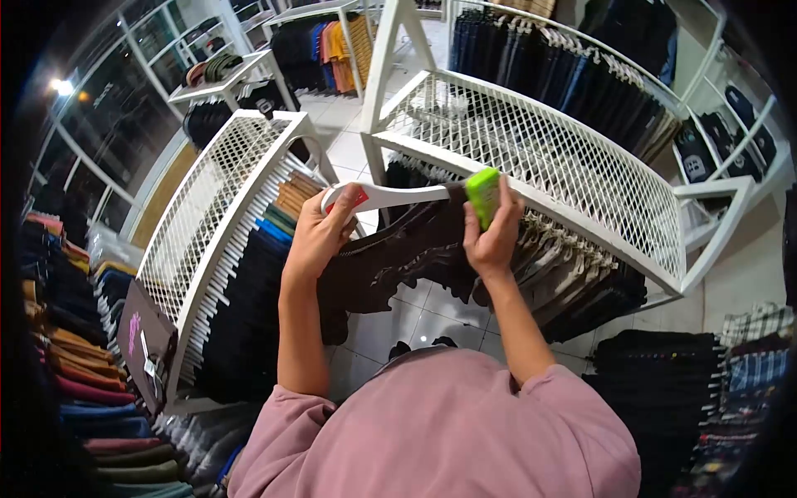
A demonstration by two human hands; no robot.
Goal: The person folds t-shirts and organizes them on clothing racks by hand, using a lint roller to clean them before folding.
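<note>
My left hand (318, 239) is closed round one end of a white hanger (403, 197), where a small red label (347, 199) shows near the thumb. A dark brown garment (374, 274) hangs from the hanger between my arms, its lower edge uneven. At the hanger's other end, my right hand (496, 236) grips a bright green, block-shaped object (482, 196). This object is up against the garment's edge; its exact kind I cannot make out. The right fingers partly hide it.
White mesh-topped racks (573, 178) stand ahead and to the left (212, 199), with clothes on hangers below. A folded dark brown garment (143, 336) leans at the left rack's near end. Dark clothes (656, 398) hang at right; stacked coloured garments (87, 373) line the left.
</note>
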